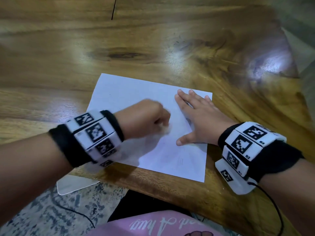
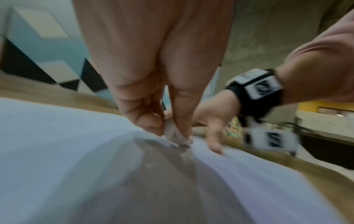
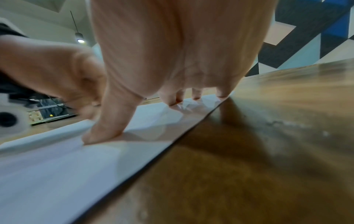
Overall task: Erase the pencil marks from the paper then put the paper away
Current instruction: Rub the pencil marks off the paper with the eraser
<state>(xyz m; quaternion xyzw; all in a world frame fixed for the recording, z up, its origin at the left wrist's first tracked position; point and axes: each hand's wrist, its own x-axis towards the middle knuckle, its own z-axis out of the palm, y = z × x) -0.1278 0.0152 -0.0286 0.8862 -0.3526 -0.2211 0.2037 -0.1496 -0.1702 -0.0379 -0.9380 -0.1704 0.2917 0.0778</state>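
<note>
A white sheet of paper point(image 1: 129, 99) lies on the wooden table point(image 1: 68, 65) near its front edge, with faint pencil marks point(image 1: 180, 160) low on it. My left hand point(image 1: 150, 118) is curled over the middle of the sheet and pinches a small white eraser point(image 2: 176, 134) whose tip touches the paper point(image 2: 57, 136); the hand is motion-blurred. My right hand point(image 1: 196, 116) lies flat with spread fingers on the sheet's right side, thumb point(image 3: 103, 133) and fingertips point(image 3: 174, 100) pressing the paper point(image 3: 47, 166) down.
The table's front edge point(image 1: 153, 188) runs diagonally just below the sheet. A flat pale object point(image 1: 73, 184) lies on the speckled floor under the edge. Bare wood point(image 3: 268, 151) lies right of the paper. A cable point(image 1: 272, 205) hangs from my right wristband.
</note>
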